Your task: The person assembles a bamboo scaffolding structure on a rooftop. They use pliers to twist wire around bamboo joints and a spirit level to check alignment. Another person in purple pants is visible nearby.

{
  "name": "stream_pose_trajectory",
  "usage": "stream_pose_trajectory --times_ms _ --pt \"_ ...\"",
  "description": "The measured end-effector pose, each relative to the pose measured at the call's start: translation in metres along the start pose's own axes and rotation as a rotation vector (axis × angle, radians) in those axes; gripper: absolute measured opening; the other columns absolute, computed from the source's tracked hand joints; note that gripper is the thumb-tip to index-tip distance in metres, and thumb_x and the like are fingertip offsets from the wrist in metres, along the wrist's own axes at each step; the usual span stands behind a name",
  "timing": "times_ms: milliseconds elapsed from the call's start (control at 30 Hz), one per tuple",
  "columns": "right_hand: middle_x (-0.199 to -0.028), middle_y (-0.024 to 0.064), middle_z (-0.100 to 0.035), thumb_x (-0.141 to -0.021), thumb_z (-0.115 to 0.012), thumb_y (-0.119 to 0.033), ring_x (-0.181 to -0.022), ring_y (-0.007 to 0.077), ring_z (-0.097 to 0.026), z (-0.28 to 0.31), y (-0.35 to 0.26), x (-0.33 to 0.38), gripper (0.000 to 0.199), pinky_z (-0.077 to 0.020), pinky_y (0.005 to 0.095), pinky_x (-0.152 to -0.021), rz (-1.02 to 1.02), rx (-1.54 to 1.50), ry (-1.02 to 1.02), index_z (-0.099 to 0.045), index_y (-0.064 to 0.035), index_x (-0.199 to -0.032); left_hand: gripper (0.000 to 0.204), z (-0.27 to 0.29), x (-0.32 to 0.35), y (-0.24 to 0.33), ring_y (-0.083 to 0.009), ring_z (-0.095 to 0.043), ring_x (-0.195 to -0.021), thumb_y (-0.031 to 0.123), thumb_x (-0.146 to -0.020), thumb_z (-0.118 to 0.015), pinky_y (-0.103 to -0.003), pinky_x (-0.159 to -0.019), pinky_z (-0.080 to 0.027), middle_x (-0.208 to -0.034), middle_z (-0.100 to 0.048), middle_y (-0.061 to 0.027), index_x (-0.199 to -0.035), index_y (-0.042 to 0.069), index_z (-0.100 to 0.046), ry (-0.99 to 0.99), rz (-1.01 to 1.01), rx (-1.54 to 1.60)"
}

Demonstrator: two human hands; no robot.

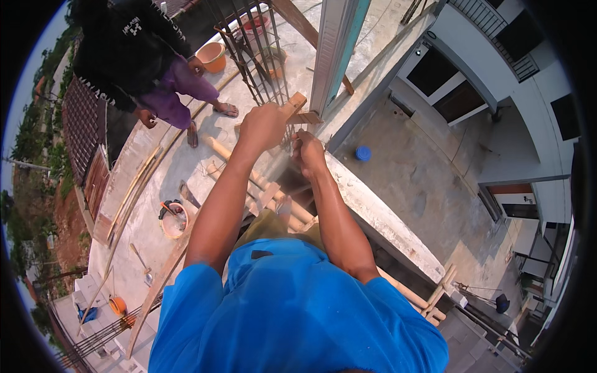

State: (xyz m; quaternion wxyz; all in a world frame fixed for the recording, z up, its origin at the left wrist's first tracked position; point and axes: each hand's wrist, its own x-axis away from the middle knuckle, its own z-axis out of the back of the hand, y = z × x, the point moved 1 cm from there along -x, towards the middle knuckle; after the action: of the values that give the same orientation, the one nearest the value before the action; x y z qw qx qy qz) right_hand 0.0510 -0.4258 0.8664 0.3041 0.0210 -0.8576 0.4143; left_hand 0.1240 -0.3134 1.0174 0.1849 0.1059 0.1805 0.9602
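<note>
My left hand [266,127] is closed, wrapped round a short piece of wood [297,101] whose pale end sticks out past the fingers. Just below and to its right, my right hand [308,152] is closed with its fingertips pinched together; whatever they hold is too small to make out. Both hands are at the foot of a tall cage of steel reinforcing bars [261,53]. A wooden board [306,118] lies across beside the bars, next to a pale upright column [339,56].
Bamboo poles [249,168] lie below my arms, beside a dark gap and a concrete ledge [379,217]. Past it drops a courtyard with a blue bucket [363,153]. A person [140,62] stands at the left near an orange bucket [211,57]; a pail [174,219] sits nearer.
</note>
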Motion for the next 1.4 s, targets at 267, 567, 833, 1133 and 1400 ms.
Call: stream_pose_trajectory --times_ms 267,567,833,1133,1400 --pt "-0.087 0.0077 -0.067 -0.109 -0.054 -0.027 -0.072 0.0167 -0.064 0.008 -0.003 -0.017 0.03 -0.0518 0.0303 -0.063 0.005 -0.022 -0.179 -0.066 0.0001 -0.116 0.04 -0.115 0.097 0.021 -0.0205 -0.07 -0.095 0.019 -0.111 -0.048 -0.036 -0.088 -0.052 -0.104 -0.075 -0.0161 -0.144 0.003 -0.064 0.287 0.036 0.723" --pt "-0.105 0.0134 -0.073 -0.112 -0.045 -0.037 -0.089 0.0208 -0.069 0.006 -0.042 0.006 0.053 -0.054 0.0357 -0.07 -0.038 0.498 -0.227 -0.059 0.0064 -0.14 0.031 -0.175 0.088 0.011 -0.0076 -0.053 -0.063 0.025 -0.115 -0.048 -0.025 -0.059 -0.043 -0.077 -0.056 0.0012 -0.12 0.003 -0.068 0.032 0.276 1.174" --pt "-0.102 0.0125 -0.074 -0.109 -0.048 -0.03 -0.094 0.0224 -0.071 0.016 -0.05 0.008 0.046 -0.0526 0.0357 -0.069 -0.088 0.43 -0.216 -0.061 0.0064 -0.134 0.029 -0.177 0.095 0.015 -0.0073 -0.056 -0.066 0.025 -0.116 -0.048 -0.025 -0.062 -0.046 -0.079 -0.059 0.0016 -0.122 0.003 -0.066 -0.029 0.258 1.332" --pt "-0.105 0.0189 -0.075 -0.106 -0.057 -0.008 -0.085 0.0236 -0.075 0.021 -0.02 0.01 0.034 -0.0592 0.0322 -0.067 0.094 0.245 0.01 -0.055 0.0066 -0.136 0.033 -0.207 0.092 -0.012 -0.0113 -0.064 -0.075 0.028 -0.116 -0.047 -0.028 -0.072 -0.052 -0.084 -0.064 -0.0018 -0.114 0.003 -0.068 -0.228 0.228 1.565" --pt "-0.112 0.0119 -0.076 -0.11 -0.055 -0.025 -0.098 0.0238 -0.074 0.025 -0.021 0.018 0.032 -0.0588 0.0373 -0.082 0.254 0.365 -0.196 -0.064 0.0012 -0.126 0.026 -0.229 0.067 -0.05 -0.0154 -0.071 -0.099 0.024 -0.111 -0.053 -0.034 -0.087 -0.06 -0.105 -0.07 -0.0025 -0.126 0.007 -0.067 -0.442 0.284 1.617"
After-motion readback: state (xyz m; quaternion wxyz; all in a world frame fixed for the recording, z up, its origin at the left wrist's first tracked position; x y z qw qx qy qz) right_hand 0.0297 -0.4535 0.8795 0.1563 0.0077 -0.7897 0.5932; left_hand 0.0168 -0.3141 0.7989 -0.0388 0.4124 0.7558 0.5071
